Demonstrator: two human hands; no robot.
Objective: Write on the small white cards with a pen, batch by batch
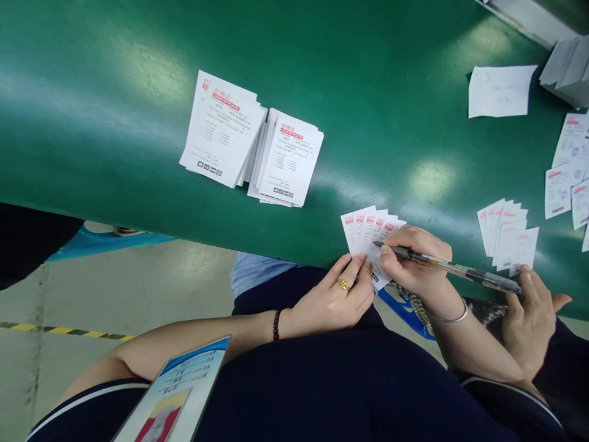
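Observation:
Several small white certificate cards point(363, 230) lie fanned at the near edge of the green table, their red headings showing. My left hand point(338, 291), with a gold ring, grips the lower edges of these cards; its thumb is hidden. My right hand point(418, 258) is closed around a dark, see-through pen point(464, 270). The pen's tip is over the fanned cards, close to my left fingertips; whether it touches paper I cannot tell. Farther off to the left stand two stacks of certificates, a left stack point(221, 132) and a right stack point(292, 156).
A co-worker's hand point(529, 322) rests at another fan of cards point(508, 233) on the right. Beyond lie a blank-looking paper point(501, 92), more loose cards point(570, 144) and a paper stack point(568, 70). My badge point(179, 393) hangs at lower left. The green table point(368, 110) spans the view.

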